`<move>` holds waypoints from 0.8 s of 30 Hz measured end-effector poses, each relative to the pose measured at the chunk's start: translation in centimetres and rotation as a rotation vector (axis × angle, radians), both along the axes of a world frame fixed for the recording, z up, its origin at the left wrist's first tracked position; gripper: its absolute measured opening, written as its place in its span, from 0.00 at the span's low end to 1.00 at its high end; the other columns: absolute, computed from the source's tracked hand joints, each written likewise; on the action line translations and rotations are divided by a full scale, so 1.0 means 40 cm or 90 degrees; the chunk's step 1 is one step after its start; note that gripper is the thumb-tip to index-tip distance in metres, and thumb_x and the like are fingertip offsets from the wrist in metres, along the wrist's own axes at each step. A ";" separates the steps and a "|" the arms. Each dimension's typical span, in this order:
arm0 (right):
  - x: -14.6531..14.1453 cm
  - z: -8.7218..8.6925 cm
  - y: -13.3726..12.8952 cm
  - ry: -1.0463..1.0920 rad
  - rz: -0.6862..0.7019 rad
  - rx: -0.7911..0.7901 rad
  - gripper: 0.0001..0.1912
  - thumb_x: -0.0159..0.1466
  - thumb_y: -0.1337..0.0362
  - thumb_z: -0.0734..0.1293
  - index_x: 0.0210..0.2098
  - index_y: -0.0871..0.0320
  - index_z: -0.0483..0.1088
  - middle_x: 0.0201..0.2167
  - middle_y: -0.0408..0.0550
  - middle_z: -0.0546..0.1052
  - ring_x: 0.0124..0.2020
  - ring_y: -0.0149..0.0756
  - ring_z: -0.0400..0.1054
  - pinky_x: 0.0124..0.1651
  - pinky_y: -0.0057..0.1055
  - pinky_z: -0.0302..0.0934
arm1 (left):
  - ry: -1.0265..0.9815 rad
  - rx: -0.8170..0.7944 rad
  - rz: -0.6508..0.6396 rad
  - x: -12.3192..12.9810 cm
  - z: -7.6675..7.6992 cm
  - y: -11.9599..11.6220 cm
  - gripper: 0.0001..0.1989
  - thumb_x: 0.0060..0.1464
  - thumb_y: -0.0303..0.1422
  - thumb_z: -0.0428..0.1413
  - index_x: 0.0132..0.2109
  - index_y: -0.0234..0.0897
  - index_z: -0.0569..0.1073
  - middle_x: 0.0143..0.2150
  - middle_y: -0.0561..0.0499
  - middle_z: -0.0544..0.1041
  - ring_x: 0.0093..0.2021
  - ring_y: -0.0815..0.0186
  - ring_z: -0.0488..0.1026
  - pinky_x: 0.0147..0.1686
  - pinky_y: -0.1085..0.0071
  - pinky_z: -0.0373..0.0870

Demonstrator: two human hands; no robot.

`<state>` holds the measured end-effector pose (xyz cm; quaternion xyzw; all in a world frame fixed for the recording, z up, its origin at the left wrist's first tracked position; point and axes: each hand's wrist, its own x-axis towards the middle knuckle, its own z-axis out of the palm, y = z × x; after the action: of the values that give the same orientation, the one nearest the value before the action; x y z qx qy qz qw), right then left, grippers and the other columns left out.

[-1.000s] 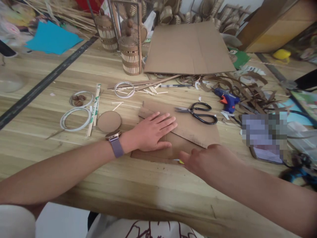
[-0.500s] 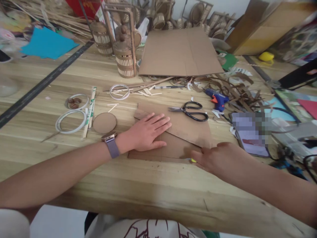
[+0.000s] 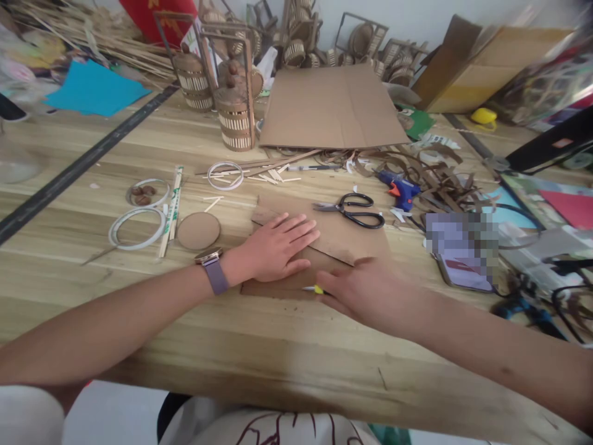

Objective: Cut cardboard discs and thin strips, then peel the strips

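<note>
My left hand (image 3: 282, 247) lies flat with fingers spread on the brown cardboard (image 3: 273, 285), pressing it to the table. In my right hand (image 3: 356, 287) is a utility knife (image 3: 319, 289) with a yellow front end. Its thin blade points left over the near strip of cardboard; whether the tip touches cannot be made out. A second cardboard layer or flap (image 3: 343, 238) lies behind, its dark edge running between my hands. On it rest black-handled scissors (image 3: 354, 210), opened a little. A cardboard disc (image 3: 199, 230) lies left of my left hand.
Tape rolls (image 3: 138, 228) and wooden sticks lie at left. A blue glue gun (image 3: 401, 190), a phone (image 3: 463, 259) and brown strips (image 3: 451, 179) are at right. Behind stand slatted wooden baskets (image 3: 234, 120) and a large cardboard sheet (image 3: 333, 108).
My right hand has moved left along the cardboard with the knife, nearer to my left hand. My left hand stays in place on the cardboard. The view has shifted slightly.
</note>
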<state>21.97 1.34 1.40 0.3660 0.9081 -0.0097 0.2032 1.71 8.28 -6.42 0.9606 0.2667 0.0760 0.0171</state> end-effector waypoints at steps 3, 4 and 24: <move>-0.056 -0.010 0.012 -0.028 0.002 -0.013 0.11 0.72 0.58 0.61 0.40 0.57 0.72 0.25 0.47 0.81 0.25 0.39 0.75 0.24 0.32 0.38 | -0.010 0.000 -0.003 -0.001 -0.003 0.002 0.31 0.70 0.48 0.40 0.70 0.32 0.57 0.73 0.42 0.55 0.73 0.53 0.49 0.70 0.52 0.43; -0.065 -0.012 0.015 -0.036 0.005 -0.017 0.11 0.72 0.58 0.62 0.41 0.57 0.72 0.26 0.47 0.81 0.26 0.39 0.75 0.24 0.32 0.37 | -0.010 0.000 -0.003 0.000 -0.003 0.003 0.31 0.70 0.48 0.41 0.70 0.32 0.57 0.73 0.42 0.55 0.73 0.53 0.49 0.70 0.53 0.43; -0.061 0.006 0.007 -0.118 0.006 -0.027 0.13 0.66 0.70 0.65 0.50 0.57 0.73 0.24 0.48 0.81 0.23 0.39 0.75 0.20 0.30 0.41 | 0.012 -0.017 -0.014 0.000 0.004 0.006 0.32 0.70 0.48 0.41 0.71 0.32 0.55 0.74 0.43 0.53 0.73 0.52 0.48 0.69 0.52 0.42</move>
<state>19.54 1.63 1.63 0.3566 0.8868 0.0061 0.2940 1.73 8.51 -6.27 0.9639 0.2572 0.0628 0.0284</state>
